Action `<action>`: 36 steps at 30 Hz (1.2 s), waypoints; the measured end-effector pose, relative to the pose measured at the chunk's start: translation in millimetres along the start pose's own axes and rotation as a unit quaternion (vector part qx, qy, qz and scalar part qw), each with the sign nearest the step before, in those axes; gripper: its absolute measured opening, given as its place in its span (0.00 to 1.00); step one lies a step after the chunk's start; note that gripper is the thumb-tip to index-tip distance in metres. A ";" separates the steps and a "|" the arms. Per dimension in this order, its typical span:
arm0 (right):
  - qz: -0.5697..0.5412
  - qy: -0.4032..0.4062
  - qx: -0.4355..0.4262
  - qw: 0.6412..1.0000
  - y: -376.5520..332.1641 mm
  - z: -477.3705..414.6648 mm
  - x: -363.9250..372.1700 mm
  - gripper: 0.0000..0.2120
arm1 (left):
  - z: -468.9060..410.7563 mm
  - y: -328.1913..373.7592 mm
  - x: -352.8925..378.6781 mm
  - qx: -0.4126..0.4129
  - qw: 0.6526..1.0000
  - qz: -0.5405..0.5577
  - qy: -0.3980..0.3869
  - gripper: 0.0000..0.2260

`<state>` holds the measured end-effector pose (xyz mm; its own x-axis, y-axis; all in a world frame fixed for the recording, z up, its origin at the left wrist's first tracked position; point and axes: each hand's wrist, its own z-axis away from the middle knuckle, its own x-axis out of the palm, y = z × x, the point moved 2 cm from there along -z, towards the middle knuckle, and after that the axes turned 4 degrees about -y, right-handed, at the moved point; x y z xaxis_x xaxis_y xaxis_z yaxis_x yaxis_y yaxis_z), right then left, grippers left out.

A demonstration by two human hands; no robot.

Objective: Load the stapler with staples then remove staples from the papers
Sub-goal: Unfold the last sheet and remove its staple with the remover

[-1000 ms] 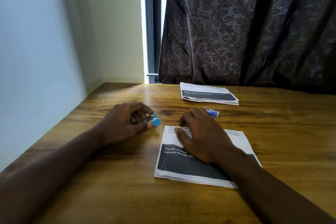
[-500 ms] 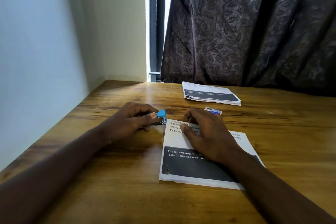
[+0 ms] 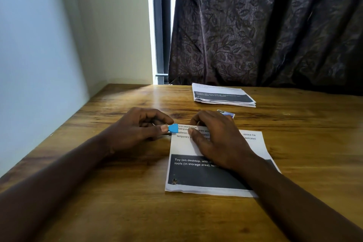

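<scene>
1. nearest thing on the wooden bench (image 3: 117, 202) is the printed paper set (image 3: 196, 186), lying flat with its dark band toward the person. its near edge looks a bit wavy, so i'd keep weight on it.
2. right hand (image 3: 218, 139) lies on the upper half of that set, grip open, fingers spread and pressing the sheets down, fingertips close to the top left corner. good spot imo. pin the paper right beside where the staple should be so the corner can't lift or tear.
3. left hand (image 3: 135, 129) has its grip closed around a small stapler (image 3: 173, 128), thumb on top. the blue end pokes out and touches the top left corner of the set. the staple itself is too small to see. my read is that this is the staple-pulling step, done with that blue end.
4. how i'd do it: keep the tool low and nearly flat to the bench, slide the tip under the staple's crown, then lever up gently rather than yanking sideways. go slow, thin paper rips fast.
5. just behind the right hand sits a little staple box (image 3: 225, 113), clear of the work.
6. further back is the stack of papers (image 3: 224, 96), near the dark curtain (image 3: 265, 25), probably next in line.
</scene>
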<state>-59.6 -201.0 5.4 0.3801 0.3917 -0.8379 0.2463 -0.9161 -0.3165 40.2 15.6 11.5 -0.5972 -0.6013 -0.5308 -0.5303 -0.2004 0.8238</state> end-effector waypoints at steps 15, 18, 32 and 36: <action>0.038 0.005 -0.034 0.999 -7.1 3.0 0.4 0.09 | 2.6 7.3 0.1 0.005 0.990 -0.119 -0.077 0.11; 0.033 0.011 -0.032 0.999 -5.9 3.1 1.9 0.09 | 2.4 7.0 0.4 0.001 0.990 -0.119 -0.075 0.11; 0.037 0.010 -0.038 0.999 -3.6 3.1 2.5 0.09 | 1.2 2.9 5.4 -0.006 0.986 -0.154 -0.070 0.09; 0.044 0.008 -0.045 0.998 -2.8 2.7 2.3 0.08 | -1.7 2.6 11.1 0.003 0.983 -0.179 -0.024 0.08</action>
<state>-61.8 -197.8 3.2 0.4184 0.3117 -0.8531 0.2905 -0.9359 -0.1994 33.2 7.2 8.1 -0.3992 -0.4551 -0.7960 -0.7154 -0.3884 0.5808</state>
